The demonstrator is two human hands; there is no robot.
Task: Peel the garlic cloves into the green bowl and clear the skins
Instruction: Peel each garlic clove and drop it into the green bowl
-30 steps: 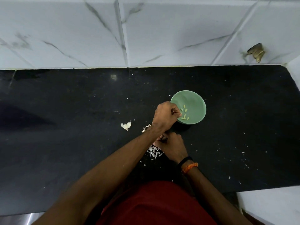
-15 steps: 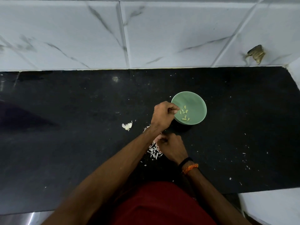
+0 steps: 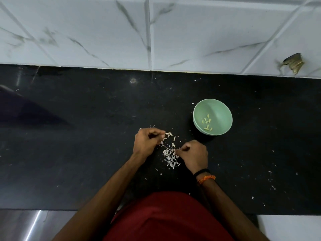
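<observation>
We see the green bowl [image 3: 220,108] upright on the black counter, several peeled garlic cloves [image 3: 207,125] inside. White garlic skins [image 3: 171,156] lie scattered just left of it.

A home kitchen: a polished black stone bench [image 3: 86,136] runs across the middle of the frame, backed along the top by white marble-veined wall tiles [image 3: 104,32]. Pale peeled garlic cloves [image 3: 207,124] lie in a small green bowl [image 3: 224,108] right of centre, with papery white garlic skins [image 3: 171,156] scattered at the centre.

Left hand [image 3: 147,142] moved from bowl [image 3: 220,108] to skins [image 3: 171,156]
</observation>
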